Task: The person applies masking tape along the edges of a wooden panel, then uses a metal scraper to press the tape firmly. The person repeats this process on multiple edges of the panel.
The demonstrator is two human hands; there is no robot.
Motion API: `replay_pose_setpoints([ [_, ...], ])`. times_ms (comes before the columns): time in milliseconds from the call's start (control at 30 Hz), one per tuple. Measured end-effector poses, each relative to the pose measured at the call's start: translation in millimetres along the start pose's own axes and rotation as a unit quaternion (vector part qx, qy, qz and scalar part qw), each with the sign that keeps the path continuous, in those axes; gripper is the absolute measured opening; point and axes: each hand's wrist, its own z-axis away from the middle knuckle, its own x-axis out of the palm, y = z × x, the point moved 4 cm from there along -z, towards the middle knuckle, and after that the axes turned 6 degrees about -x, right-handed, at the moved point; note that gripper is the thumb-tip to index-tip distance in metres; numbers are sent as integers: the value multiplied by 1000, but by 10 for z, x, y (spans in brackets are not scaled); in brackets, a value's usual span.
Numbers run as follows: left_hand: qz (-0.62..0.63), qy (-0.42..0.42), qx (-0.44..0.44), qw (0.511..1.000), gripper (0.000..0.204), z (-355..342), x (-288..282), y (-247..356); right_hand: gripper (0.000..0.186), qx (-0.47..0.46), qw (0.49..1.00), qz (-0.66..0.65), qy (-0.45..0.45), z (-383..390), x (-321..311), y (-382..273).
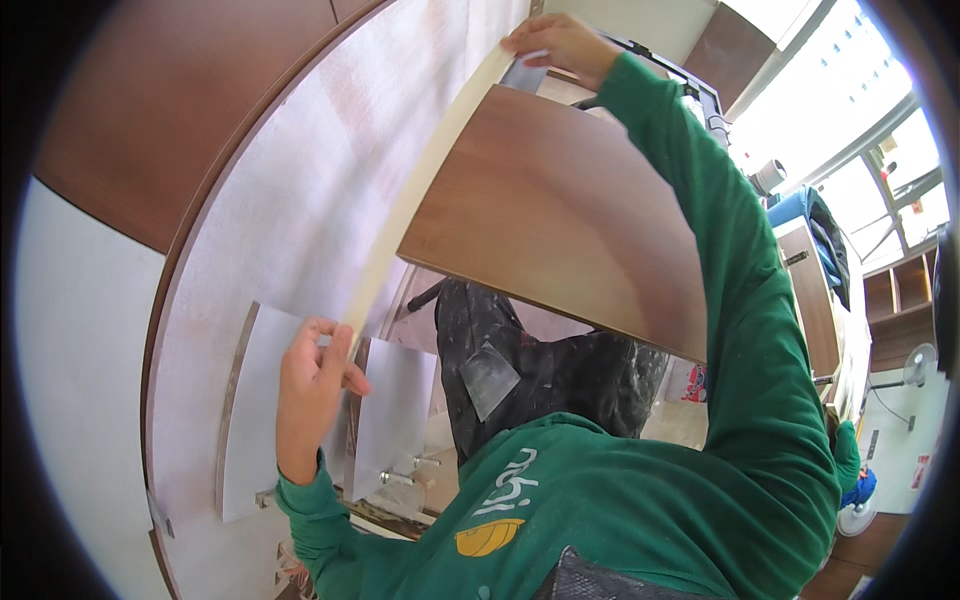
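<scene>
Between my two hands a long, narrow cream strip (410, 197) runs diagonally, stretched beside a large whitish panel (310, 160). It looks like tape or edge banding; I cannot tell which. My right hand (565, 48) reaches far up and pinches its upper end. Lower down, my left hand (312, 385) grips the other end between thumb and fingers. A brown wood-grain board (560, 210) lies just right of the strip, in front of my body and under my right arm.
Grey-white boards (395, 410) stand below my left hand, with metal fittings (395, 478) beside them. Dark brown panelling (180, 110) rises at the far left. On the right are a blue cloth item (800, 215), a fan (918, 365) and bright windows (840, 90).
</scene>
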Motion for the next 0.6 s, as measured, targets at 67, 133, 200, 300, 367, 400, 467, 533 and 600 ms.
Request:
replay_pose_setpoints([
  [67,-71,52,9,996,33,-219,-73,41,25,50,999,2,17,-157,119,315],
  [133,-72,-17,-26,997,33,-359,8,119,30,66,997,47,11,-266,158,623],
  [200,-53,-88,-52,993,32,-454,51,167,32,79,995,65,13,-367,161,880],
  [300,-2,-169,-65,983,29,-512,127,178,33,94,993,71,26,-437,132,1045],
  [367,14,-174,-58,983,26,-489,149,219,32,101,991,89,26,-460,184,1071],
  [400,31,-175,-55,983,25,-474,184,233,30,95,993,69,29,-447,222,1073],
  [467,63,-175,-47,981,23,-459,255,281,26,83,995,30,39,-427,277,1070],
  [533,102,-192,-56,974,21,-379,214,357,25,100,993,-3,59,-417,288,1082],
  [600,126,-204,-60,969,21,-321,214,414,23,104,992,-29,69,-407,268,1154],
])
